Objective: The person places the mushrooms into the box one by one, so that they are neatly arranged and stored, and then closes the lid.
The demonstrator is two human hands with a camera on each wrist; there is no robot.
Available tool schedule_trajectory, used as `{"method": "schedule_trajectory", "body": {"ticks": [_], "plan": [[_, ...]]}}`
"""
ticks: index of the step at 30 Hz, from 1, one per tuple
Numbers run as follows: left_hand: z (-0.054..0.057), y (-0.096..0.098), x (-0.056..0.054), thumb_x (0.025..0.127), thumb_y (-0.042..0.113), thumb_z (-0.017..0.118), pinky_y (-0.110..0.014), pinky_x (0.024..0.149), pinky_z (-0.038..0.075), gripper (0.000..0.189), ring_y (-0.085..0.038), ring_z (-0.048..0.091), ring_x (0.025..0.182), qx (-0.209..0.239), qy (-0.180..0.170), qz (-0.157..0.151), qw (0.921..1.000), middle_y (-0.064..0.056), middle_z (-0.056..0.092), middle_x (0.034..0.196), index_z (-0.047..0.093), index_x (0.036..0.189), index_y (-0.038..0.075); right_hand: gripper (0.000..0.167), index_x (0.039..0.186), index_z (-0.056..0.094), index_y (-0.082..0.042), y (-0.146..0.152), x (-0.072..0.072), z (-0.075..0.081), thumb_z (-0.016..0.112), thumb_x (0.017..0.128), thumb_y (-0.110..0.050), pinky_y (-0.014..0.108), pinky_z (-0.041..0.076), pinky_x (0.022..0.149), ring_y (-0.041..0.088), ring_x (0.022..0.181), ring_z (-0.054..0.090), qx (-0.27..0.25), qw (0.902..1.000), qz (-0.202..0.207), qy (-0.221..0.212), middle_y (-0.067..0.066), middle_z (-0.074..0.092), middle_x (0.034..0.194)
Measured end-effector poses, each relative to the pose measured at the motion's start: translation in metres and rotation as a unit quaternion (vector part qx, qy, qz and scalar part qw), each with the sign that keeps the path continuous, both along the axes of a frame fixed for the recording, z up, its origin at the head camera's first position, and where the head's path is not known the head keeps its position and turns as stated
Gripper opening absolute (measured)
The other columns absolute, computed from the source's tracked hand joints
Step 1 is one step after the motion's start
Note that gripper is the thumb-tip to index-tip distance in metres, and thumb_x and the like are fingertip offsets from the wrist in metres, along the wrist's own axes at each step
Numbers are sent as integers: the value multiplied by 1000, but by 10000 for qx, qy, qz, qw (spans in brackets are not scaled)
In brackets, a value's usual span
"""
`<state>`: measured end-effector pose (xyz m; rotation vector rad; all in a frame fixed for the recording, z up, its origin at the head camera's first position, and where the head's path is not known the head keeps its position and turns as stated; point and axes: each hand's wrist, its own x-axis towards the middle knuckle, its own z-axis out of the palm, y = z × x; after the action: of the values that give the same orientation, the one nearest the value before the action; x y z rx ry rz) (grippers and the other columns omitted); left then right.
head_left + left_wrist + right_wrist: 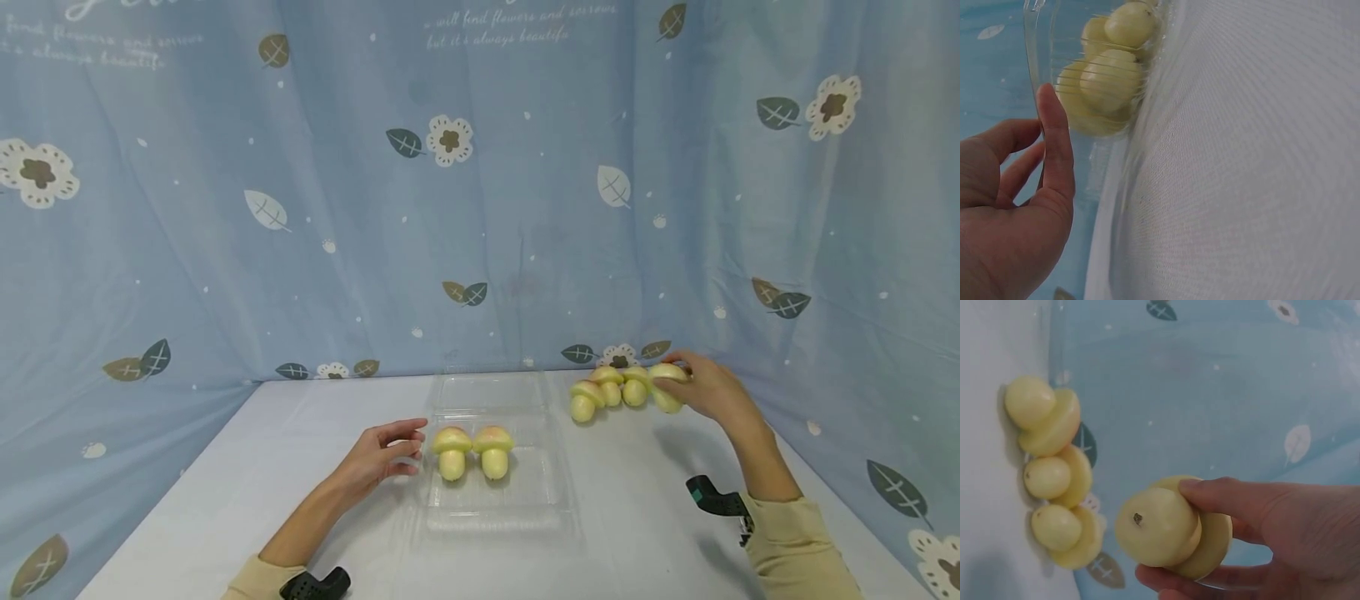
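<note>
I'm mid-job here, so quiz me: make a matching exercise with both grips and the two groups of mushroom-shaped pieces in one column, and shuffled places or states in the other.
Column one
1. Left grip
2. Right grip
3. Two mushroom-shaped pieces
4. Three mushroom-shaped pieces

Column two
A. Holding a single mushroom-shaped piece
B. On the white tabletop, near the blue curtain
C. At the left edge of the clear container
D. Side by side in the clear container

Right pairs: 1-C, 2-A, 3-D, 4-B
</note>
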<state>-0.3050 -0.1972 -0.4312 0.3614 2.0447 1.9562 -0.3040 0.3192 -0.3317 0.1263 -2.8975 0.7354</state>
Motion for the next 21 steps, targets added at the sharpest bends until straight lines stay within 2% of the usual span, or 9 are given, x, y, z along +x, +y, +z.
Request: {"method": "schedule_trajectory", "body": {"ticks": [5,10,16,19,21], "plan": [[1,0,1,94,17,66,-27,75,61,63,-10,63,89,-24,16,-31,10000,-13,57,121,39,147,-4,66,140,48,-2,-12,7,8,60,94,-49,38,50,64,35,92,64,20,9999,44,90,35,53,130],[2,0,0,94,16,66,-27,75,61,63,-9,63,88,-47,2,-15,10000,-13,56,121,39,147,-4,59,139,51,-7,-21,13,13,64,94,-43,35,49,64,31,89,64,72,9991,194,383,32,58,126],[2,0,0,94,16,67,-27,75,61,63,-9,63,88,-84,-22,38,10000,-15,56,123,39,147,-4,57,135,54,-8,-30,16,16,63,94,-46,44,48,68,34,93,63,134,9978,275,584,28,61,123],[2,0,0,94,16,67,-27,75,61,64,-10,63,88,-73,-8,21,10000,-14,56,122,38,147,-4,55,133,56,-8,-35,18,18,64,93,-45,45,48,67,32,89,63,165,9971,328,672,26,63,120],[2,1,1,94,16,66,-27,75,61,64,-10,63,88,-57,-5,13,10000,-14,57,121,38,147,-4,53,132,57,-8,-38,20,19,65,94,-43,41,48,65,29,85,64,191,9964,370,738,25,64,118]]}}
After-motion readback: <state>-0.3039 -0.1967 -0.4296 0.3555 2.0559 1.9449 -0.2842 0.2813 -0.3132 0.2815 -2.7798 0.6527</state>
